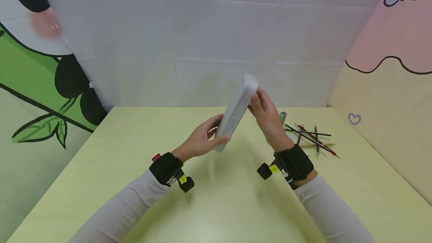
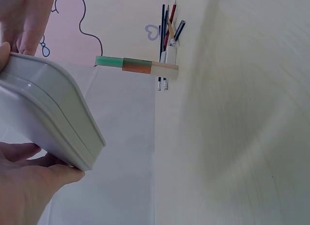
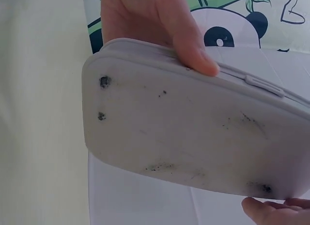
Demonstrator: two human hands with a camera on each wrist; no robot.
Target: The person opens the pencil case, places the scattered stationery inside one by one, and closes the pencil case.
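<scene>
A white pencil case (image 1: 236,113) is held tilted above the table, its upper end leaning right. It is closed, with a small latch on its long side. My left hand (image 1: 204,138) grips the lower end, thumb on the latch side, as the right wrist view shows with the thumb (image 3: 193,55) over the edge. The right hand (image 1: 268,117) pinches the upper end; its fingertips (image 3: 264,210) touch the case's edge in the right wrist view. Dark smudges mark the broad face of the case (image 3: 184,123). What is inside is hidden.
Several pencils (image 1: 314,134) lie crossed on the table (image 1: 135,141) at the right back. Beside them stands a small green, orange and beige block (image 2: 138,65), partly hidden by the right hand in the head view. A pale backdrop (image 1: 202,36) rises behind the table.
</scene>
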